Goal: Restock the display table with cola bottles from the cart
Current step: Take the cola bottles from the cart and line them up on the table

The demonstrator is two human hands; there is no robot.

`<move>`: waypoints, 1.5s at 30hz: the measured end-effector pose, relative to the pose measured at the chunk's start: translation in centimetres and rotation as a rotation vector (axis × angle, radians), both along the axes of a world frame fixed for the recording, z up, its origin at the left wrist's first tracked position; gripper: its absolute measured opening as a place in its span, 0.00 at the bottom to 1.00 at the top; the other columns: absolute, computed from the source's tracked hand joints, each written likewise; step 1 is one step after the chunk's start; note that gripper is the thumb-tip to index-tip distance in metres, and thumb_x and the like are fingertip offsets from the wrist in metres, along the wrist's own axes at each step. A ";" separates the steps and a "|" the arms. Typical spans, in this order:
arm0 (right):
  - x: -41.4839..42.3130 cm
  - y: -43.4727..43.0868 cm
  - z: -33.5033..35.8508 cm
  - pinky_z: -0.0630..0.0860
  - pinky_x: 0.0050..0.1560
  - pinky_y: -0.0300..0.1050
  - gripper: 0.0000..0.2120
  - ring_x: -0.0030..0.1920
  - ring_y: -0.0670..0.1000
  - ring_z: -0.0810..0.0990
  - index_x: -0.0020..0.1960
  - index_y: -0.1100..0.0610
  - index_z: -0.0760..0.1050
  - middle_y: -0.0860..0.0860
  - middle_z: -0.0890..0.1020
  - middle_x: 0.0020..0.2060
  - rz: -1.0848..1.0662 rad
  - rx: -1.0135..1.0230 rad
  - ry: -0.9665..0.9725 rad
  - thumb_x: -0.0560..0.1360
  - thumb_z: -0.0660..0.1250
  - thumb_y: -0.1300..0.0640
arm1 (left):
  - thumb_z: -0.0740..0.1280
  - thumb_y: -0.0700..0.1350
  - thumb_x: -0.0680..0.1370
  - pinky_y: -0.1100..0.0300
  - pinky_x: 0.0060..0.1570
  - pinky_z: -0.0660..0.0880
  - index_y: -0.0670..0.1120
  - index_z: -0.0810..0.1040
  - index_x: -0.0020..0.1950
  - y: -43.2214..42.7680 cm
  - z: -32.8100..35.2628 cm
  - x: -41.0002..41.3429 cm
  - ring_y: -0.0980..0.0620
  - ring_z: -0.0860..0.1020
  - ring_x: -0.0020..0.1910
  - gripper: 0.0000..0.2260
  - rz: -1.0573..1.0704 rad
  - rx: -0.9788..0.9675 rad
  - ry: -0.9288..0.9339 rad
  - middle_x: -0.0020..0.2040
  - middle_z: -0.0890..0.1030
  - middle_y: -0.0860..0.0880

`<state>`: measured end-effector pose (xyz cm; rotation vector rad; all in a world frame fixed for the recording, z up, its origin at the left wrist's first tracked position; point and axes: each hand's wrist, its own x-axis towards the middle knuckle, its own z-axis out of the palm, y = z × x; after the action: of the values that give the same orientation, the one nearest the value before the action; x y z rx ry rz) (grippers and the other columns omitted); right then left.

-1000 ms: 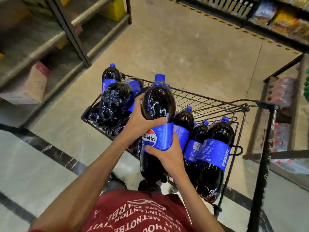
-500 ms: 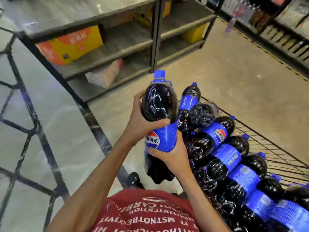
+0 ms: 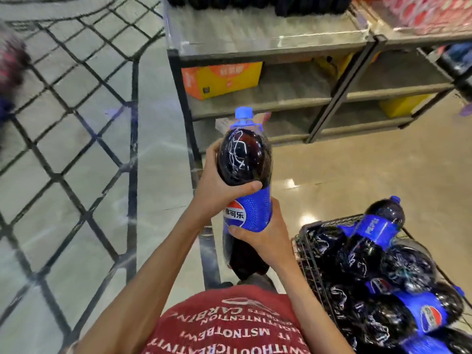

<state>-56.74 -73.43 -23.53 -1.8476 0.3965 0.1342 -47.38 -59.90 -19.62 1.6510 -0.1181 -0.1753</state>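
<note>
I hold a large cola bottle (image 3: 245, 159) with a blue cap and blue label upright in front of my chest. My left hand (image 3: 217, 185) wraps its upper dark body from the left. My right hand (image 3: 263, 238) grips it lower, under the label. At the lower right the wire cart (image 3: 304, 254) holds several more cola bottles (image 3: 378, 256) lying piled. The display table (image 3: 268, 44) stands ahead, its grey top partly bare, with dark bottles (image 3: 255, 2) at its far edge.
Under the table top are shelves with an orange-yellow carton (image 3: 219, 79) and yellow boxes (image 3: 401, 104). Red packs (image 3: 429, 14) sit on the neighbouring table at the upper right. A blurred person (image 3: 10, 70) is at the far left on the tiled floor.
My view has swung left, away from the cart and toward the display table. The bottle stays held in both hands and the cart has slid to the lower right.
</note>
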 end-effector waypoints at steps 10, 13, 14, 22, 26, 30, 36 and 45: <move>12.5 -1.0 -1.2 0.82 0.55 0.54 0.44 0.53 0.43 0.83 0.65 0.41 0.66 0.39 0.81 0.56 0.070 0.027 -0.002 0.55 0.83 0.39 | 0.80 0.54 0.58 0.62 0.59 0.77 0.53 0.63 0.72 -0.7 0.1 11.2 0.62 0.78 0.62 0.47 0.084 0.020 -0.026 0.66 0.75 0.58; 17.3 -2.2 -1.1 0.82 0.55 0.55 0.44 0.53 0.43 0.83 0.65 0.41 0.66 0.39 0.81 0.56 0.060 0.040 -0.014 0.54 0.83 0.39 | 0.81 0.54 0.58 0.60 0.59 0.77 0.55 0.64 0.72 -2.1 0.5 15.9 0.61 0.78 0.61 0.46 0.093 0.019 -0.029 0.65 0.76 0.59; 18.9 -2.7 -0.9 0.82 0.55 0.55 0.44 0.53 0.43 0.83 0.65 0.41 0.66 0.38 0.81 0.56 0.059 0.043 -0.015 0.54 0.83 0.39 | 0.81 0.54 0.58 0.59 0.60 0.78 0.54 0.64 0.72 -2.5 0.6 17.5 0.61 0.78 0.62 0.46 0.099 0.019 -0.028 0.65 0.76 0.58; 30.9 -6.7 -0.2 0.83 0.54 0.52 0.43 0.53 0.41 0.83 0.64 0.41 0.66 0.37 0.80 0.55 0.136 0.038 -0.047 0.55 0.83 0.39 | 0.80 0.53 0.58 0.64 0.56 0.78 0.51 0.63 0.73 -6.0 1.5 28.6 0.60 0.79 0.61 0.47 0.137 -0.010 -0.064 0.65 0.76 0.57; 35.3 -8.1 0.1 0.83 0.55 0.50 0.44 0.54 0.41 0.82 0.66 0.41 0.67 0.37 0.80 0.56 0.125 0.044 -0.061 0.54 0.82 0.38 | 0.81 0.53 0.58 0.68 0.54 0.76 0.49 0.63 0.74 -7.5 1.8 33.2 0.60 0.79 0.61 0.47 0.128 0.000 -0.079 0.65 0.76 0.56; 39.8 -9.5 0.0 0.83 0.55 0.50 0.45 0.53 0.41 0.82 0.67 0.43 0.67 0.38 0.81 0.56 0.111 0.045 -0.060 0.54 0.82 0.37 | 0.82 0.46 0.60 0.71 0.55 0.74 0.47 0.63 0.74 -9.1 1.7 38.0 0.65 0.77 0.61 0.46 0.115 0.027 -0.117 0.57 0.74 0.75; 47.6 -11.7 -0.1 0.83 0.54 0.49 0.44 0.53 0.39 0.82 0.64 0.39 0.66 0.34 0.80 0.53 0.085 0.012 -0.055 0.54 0.82 0.36 | 0.81 0.52 0.58 0.68 0.55 0.75 0.50 0.65 0.72 -11.3 1.4 46.1 0.61 0.79 0.61 0.46 0.097 0.002 -0.092 0.64 0.77 0.57; 62.1 -14.8 1.3 0.82 0.56 0.50 0.46 0.53 0.40 0.82 0.66 0.41 0.66 0.35 0.81 0.54 0.055 -0.010 -0.066 0.53 0.81 0.36 | 0.82 0.47 0.59 0.69 0.51 0.76 0.49 0.66 0.70 -14.5 1.8 61.1 0.64 0.80 0.56 0.44 0.053 -0.047 -0.085 0.62 0.79 0.54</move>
<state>5.33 -88.21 -22.25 -1.8684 0.3009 0.1082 13.70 -74.36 -17.85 1.6136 -0.1417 -0.0621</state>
